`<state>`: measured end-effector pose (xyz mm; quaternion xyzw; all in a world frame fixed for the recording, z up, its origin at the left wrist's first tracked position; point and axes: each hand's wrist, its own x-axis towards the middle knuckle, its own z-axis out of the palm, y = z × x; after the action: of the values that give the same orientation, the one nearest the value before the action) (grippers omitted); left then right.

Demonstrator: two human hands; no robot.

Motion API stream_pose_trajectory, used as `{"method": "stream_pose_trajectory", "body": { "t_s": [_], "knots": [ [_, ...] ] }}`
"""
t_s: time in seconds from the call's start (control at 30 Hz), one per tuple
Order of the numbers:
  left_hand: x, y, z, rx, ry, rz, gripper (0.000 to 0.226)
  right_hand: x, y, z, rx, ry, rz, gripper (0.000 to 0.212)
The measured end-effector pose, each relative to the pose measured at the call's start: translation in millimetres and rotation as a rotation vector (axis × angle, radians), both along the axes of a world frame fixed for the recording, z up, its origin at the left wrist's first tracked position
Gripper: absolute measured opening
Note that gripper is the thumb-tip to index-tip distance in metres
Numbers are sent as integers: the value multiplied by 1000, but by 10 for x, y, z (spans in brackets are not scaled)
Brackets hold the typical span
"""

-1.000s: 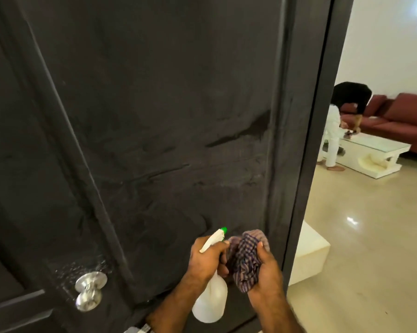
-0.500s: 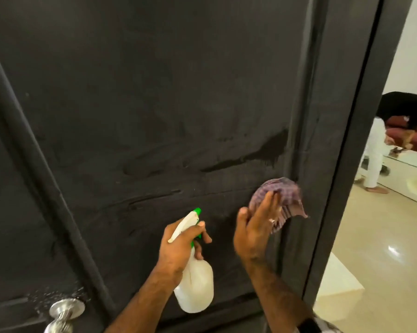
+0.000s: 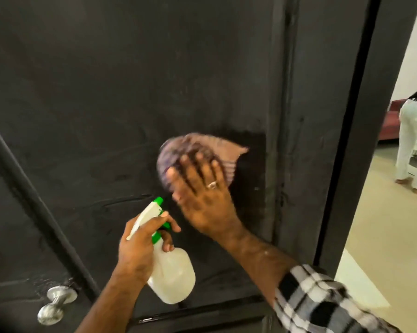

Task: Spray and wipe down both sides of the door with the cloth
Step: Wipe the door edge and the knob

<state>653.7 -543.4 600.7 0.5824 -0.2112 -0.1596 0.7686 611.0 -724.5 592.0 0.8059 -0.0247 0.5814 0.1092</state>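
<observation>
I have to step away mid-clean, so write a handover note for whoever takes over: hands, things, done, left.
Left hand: grips the spray bottle by its neck, nozzle toward the door, held low.
Right hand: fingers spread flat, pressing the cloth on the door, right of centre of the panel.
Done: wet smears show around the cloth and left of the bottle's nozzle; this face is sprayed and partly wiped.
Left: the rest of this face, droplets near the knob, and the far side, which is out of view.
</observation>
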Motion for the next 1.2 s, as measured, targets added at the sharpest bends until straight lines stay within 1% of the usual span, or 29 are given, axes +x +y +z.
{"method": "stream_pose_trajectory", "body": {
  "t_s": [0.03,0.07,0.1,0.17,0.2,0.23,0.27,0.3,0.33,0.4,0.43,0.47,0.5,0.53,0.57,0.63,0.7,0.73,0.77,0.8,0.83,0.93,0.97,1.0,1.03,1.07,1.13,1.17,1.2],
  "knots": [
    [21,4,9,-23,18,28,30,-39,15,-255,-98,119,51,58],
    [63,36,19,-38,40,65,32,-117,7,-538,-169,223,75,58],
    [82,71,36,-47,44,85,29,-238,-56,-828,-205,302,77,59],
    [88,145,75,-2,-19,42,23,-507,-312,-1249,-225,376,43,58],
    [110,229,77,18,-55,27,28,-585,-445,-1322,-244,377,35,55],
    [116,273,91,28,-68,20,33,-656,-586,-1288,-246,332,0,51],
    [155,367,86,38,-74,41,37,-621,-645,-1133,-211,237,-51,49],
    [162,413,100,47,-68,46,37,-562,-665,-890,-121,125,-107,54],
    [175,456,101,49,-54,53,31,-470,-598,-558,-10,11,-158,60],
    [216,568,109,52,-43,106,13,-169,-259,87,182,-178,-161,71],
    [247,632,105,49,-33,146,16,22,-24,282,233,-206,-132,74],
    [271,685,107,56,-32,165,19,198,194,362,222,-186,-102,73],
    [298,723,94,53,-39,172,19,332,378,332,154,-136,-75,72],
    [351,812,68,49,-38,186,14,466,554,186,48,-60,-39,70],
    [384,878,56,47,-14,209,4,535,654,-31,-67,33,-2,69],
    [504,1096,-44,63,59,278,23,576,746,-561,-260,236,59,68],
    [616,1351,-162,101,103,313,31,538,721,-882,-353,353,93,69],
    [649,1462,-213,118,116,312,31,510,682,-872,-358,379,100,67],
    [728,1615,-276,130,123,318,30,561,665,-758,-352,344,86,61],
    [780,1713,-333,147,128,322,29,596,630,-556,-311,264,42,57],
    [847,1796,-373,161,132,335,28,643,631,-243,-223,163,0,57],
    [1134,2080,-414,151,161,361,23,959,1025,670,102,-177,-127,75],
    [1220,2152,-398,147,155,361,24,1117,1235,796,166,-227,-142,77],
    [1304,2217,-373,141,146,356,26,1273,1469,810,154,-209,-134,77],
    [1416,2296,-357,134,139,334,29,1453,1690,679,80,-141,-116,75],
    [1508,2358,-333,122,125,312,33,1606,1869,423,-19,-48,-89,72],
    [1702,2503,-306,109,108,273,37,1748,2081,-318,-257,186,-30,67],
    [1771,2567,-283,107,96,265,38,1695,2083,-657,-340,313,-9,67],
    [1848,2663,-259,101,83,256,39,1610,2065,-897,-378,433,-3,66]
  ]
}}
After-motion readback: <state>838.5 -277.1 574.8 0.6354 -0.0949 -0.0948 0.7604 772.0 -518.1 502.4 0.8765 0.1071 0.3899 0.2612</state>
